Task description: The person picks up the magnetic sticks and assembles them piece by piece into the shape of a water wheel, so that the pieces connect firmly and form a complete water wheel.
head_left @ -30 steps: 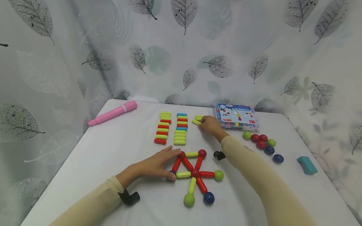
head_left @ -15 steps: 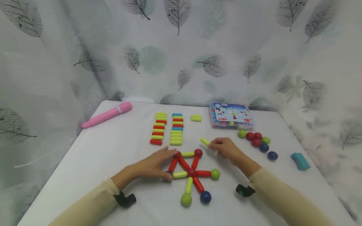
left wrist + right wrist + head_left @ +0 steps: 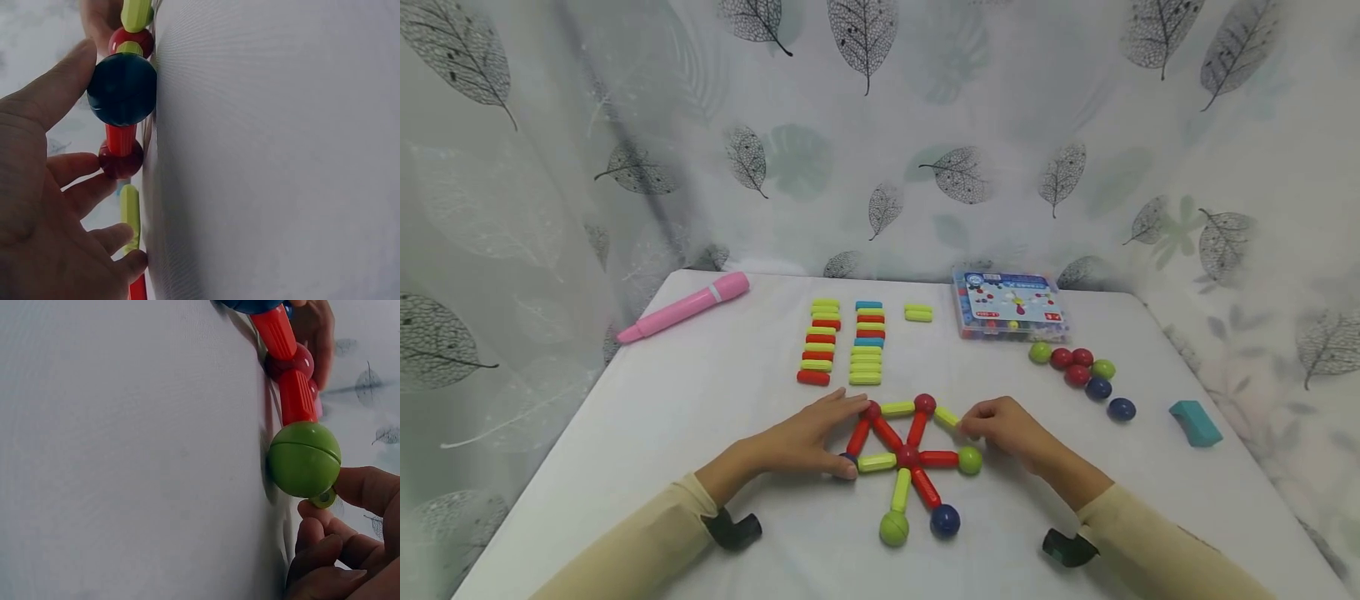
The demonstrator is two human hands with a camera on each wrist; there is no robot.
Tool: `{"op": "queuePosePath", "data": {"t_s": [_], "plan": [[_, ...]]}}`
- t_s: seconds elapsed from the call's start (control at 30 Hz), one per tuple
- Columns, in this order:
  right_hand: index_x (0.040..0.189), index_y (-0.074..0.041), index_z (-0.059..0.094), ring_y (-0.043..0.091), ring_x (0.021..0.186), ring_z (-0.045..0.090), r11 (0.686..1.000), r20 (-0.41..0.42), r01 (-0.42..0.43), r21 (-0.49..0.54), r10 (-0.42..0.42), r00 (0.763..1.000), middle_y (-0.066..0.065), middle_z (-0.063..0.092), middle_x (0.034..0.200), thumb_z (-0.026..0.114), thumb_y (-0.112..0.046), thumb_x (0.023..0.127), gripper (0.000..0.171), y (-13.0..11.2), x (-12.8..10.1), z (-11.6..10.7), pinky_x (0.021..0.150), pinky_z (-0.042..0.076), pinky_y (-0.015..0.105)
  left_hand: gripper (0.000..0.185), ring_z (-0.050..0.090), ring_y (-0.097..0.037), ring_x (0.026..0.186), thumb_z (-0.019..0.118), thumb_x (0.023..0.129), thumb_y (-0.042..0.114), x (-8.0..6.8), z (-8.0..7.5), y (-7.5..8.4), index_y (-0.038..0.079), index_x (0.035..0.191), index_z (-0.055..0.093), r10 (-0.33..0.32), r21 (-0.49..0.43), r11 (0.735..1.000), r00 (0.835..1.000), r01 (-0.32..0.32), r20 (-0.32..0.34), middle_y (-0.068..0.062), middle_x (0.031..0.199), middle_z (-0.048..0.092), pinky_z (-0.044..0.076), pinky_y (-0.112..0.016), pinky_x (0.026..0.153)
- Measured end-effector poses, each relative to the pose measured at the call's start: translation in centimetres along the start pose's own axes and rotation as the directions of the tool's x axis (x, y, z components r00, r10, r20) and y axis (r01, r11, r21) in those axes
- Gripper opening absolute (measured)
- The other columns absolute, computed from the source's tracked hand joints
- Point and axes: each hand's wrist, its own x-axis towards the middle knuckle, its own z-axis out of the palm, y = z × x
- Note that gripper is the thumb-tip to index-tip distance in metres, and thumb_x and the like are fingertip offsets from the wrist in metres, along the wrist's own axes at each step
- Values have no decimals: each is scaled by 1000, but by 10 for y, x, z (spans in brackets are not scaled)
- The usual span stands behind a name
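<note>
Holding: the right hand is pinching a yellow-green stick between thumb and fingertips, its far end meeting the red ball at the top of the stick-and-ball figure.
Bracing: the left hand is lying with fingers spread and fairly straight against the figure's left side, thumb touching a dark blue ball, fingertips at another red ball.
Figure: it is lying flat between the two hands, red and yellow-green spokes running from a central red ball to a green ball just beside the right fingers.
Near edge: the figure's lowest balls are sitting well back from the front edge of the table, with bare cloth showing on either side of both forearms.
Beyond the left hand: two rows of spare sticks are lying side by side, with a pink pen further out towards the far left corner.
Beyond the right hand: loose balls are clustering near a flat toy box; a teal block is sitting close to the right edge.
Surroundings: a leaf-print curtain is hanging around the table's back and sides.
</note>
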Motion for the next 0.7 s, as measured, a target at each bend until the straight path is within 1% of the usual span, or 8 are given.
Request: {"op": "queuePosePath", "data": {"t_s": [0.13,0.3,0.47,0.57,0.7], "plan": [[102,-10,78,21,82,53,1000,16,2,-19,-2,1000,4,66,89,74,-31,91,24,-3,-2,4,67,45,29,95,13,-26,157,84,80,47,0,0,0,30,160,35,-1,5,1000,1000,1,-6,10,164,34,38,-56,115],[101,-10,78,20,82,54,999,24,20,-42,-19,1000,3,66,87,75,-29,91,21,-3,-3,7,68,47,29,95,13,-26,157,84,81,48,0,-1,-1,31,160,34,-5,-5,1000,1000,5,-7,11,164,34,38,-56,116],[101,-12,77,19,82,55,996,69,61,-68,-56,996,3,65,87,75,-32,92,23,0,-1,6,69,48,29,96,13,-26,157,84,80,47,0,0,0,29,160,34,-7,-9,1000,1000,7,-7,9,164,34,37,-57,116],[109,-13,76,19,88,56,989,108,100,-105,-88,990,1,65,92,77,-37,90,31,4,-2,2,73,49,29,96,13,-26,157,84,80,47,0,0,0,29,160,34,-6,-7,1000,1000,6,-4,9,164,34,37,-57,116],[125,-14,70,21,96,54,974,177,144,-172,-113,978,0,63,100,85,-39,81,53,7,-9,-8,78,49,33,95,13,-26,157,84,81,47,0,0,0,29,160,35,-2,-4,1000,1000,2,1,9,164,35,36,-56,117]]}}
